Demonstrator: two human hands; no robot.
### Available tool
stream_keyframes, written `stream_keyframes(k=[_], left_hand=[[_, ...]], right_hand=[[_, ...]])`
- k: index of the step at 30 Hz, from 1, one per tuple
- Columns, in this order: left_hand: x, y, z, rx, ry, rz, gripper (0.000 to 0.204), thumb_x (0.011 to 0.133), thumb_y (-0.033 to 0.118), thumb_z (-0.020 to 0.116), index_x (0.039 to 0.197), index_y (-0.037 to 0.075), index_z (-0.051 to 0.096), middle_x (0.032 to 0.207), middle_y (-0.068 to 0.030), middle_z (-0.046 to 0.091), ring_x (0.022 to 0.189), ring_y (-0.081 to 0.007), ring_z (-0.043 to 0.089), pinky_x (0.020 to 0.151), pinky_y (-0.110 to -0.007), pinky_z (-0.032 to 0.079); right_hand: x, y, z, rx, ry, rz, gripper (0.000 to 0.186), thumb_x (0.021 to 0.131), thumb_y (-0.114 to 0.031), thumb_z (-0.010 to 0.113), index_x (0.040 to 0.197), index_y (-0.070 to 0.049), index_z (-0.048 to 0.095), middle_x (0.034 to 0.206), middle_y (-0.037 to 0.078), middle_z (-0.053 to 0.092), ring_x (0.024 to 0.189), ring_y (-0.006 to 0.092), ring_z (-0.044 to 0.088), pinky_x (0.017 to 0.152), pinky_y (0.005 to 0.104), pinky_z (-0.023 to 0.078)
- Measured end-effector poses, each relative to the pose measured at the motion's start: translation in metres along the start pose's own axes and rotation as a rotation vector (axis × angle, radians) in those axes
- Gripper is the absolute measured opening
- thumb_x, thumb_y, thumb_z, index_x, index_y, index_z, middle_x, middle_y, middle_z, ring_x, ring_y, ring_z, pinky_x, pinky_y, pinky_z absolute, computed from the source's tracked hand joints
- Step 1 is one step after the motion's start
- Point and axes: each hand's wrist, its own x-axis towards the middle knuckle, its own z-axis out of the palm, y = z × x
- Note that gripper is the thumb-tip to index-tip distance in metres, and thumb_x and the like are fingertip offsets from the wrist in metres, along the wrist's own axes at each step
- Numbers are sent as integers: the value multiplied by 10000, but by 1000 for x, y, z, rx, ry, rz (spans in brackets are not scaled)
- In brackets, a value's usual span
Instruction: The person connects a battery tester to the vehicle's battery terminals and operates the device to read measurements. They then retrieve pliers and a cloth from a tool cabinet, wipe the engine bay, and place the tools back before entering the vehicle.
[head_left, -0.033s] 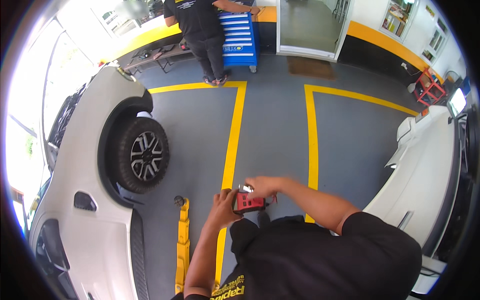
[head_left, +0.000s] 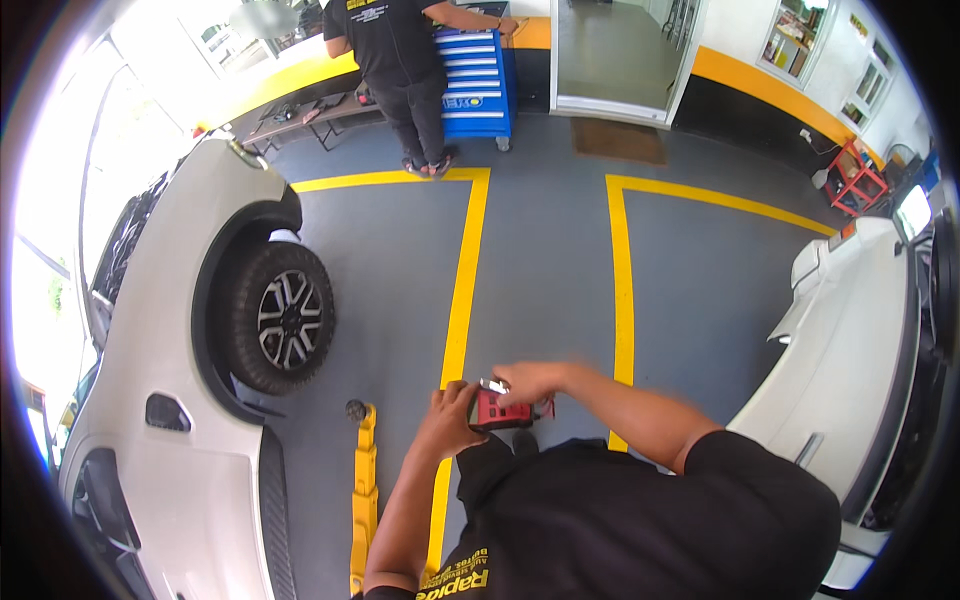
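I am looking down at my two hands meeting in front of my chest. My left hand point(head_left: 452, 415) is gripping a small red handheld device point(head_left: 503, 411) from its left side, fingers curled shut around it, while my right hand point(head_left: 530, 380) is hovering over its top edge with the fingers bent down onto it; whether they are pinching or only touching, I cannot tell, since that hand is blurring. The device is sitting between both hands, above the grey floor point(head_left: 545, 260) and just right of a yellow floor line point(head_left: 462, 290).

What is worrying me: the hold is looking shared and loose on the right side, so if the right fingers are pressing off-centre the device could be twisting out of the left grip and dropping onto the hard floor. The motion blur is telling me the hand is moving fast, which is adding to that risk.

For room, I am seeing a white vehicle point(head_left: 170, 330) with its front wheel point(head_left: 280, 318) close on my left, and a yellow jack handle point(head_left: 363, 480) lying near my left forearm, an easy thing to be tripping on. Another white vehicle point(head_left: 850, 350) is crowding my right. Ahead, the lane is lying open up to a blue tool cabinet point(head_left: 478, 80), where another person point(head_left: 400, 60) is standing, well apart from me
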Motion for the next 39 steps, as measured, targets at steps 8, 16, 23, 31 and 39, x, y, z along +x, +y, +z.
stream_keyframes(k=[8, 16, 23, 31, 39], left_hand=[[233, -41, -64, 82, -237, 349, 998, 612, 206, 884, 1506, 207, 440, 1491, -111, 436, 1280, -400, 485, 1099, -486, 437], [508, 0, -149, -10, -226, 649, 1018, 644, 164, 879, 1529, 199, 376, 1528, -164, 365, 1323, -424, 480, 1082, -481, 460], [724, 72, -215, -351, -224, 551, 929, 771, 146, 812, 1551, 138, 308, 1505, -184, 385, 1239, -376, 566, 1026, -432, 504], [928, -40, -247, -525, -110, -164, 308, 900, 266, 736, 1031, -11, 704, 850, -143, 729, 779, -243, 709, 754, -371, 546], [988, -154, -253, -759, 360, -750, 253, 956, 208, 683, 957, -45, 678, 711, -80, 635, 578, -153, 549, 569, -342, 463]], right_hand=[[70, 98, -154, 604, -53, 192, 540, 854, -286, 731, 1297, -66, 515, 1030, 70, 628, 972, 188, 613, 813, 353, 515], [63, 159, -361, 660, 343, 196, 609, 810, -186, 825, 1322, -48, 525, 1123, 57, 645, 1019, 158, 610, 874, 305, 512], [54, 209, -510, 1371, 731, -122, 576, 839, -129, 816, 1325, -34, 523, 1149, 54, 662, 1061, 153, 646, 961, 322, 529], [72, 305, -808, 1305, 1006, 51, 477, 865, -39, 751, 1302, -42, 560, 1133, 63, 690, 997, 158, 699, 913, 341, 593], [183, 280, -1196, 899, 1145, -199, 317, 893, -100, 730, 1175, -14, 612, 1078, 98, 715, 954, 205, 716, 908, 365, 589]])
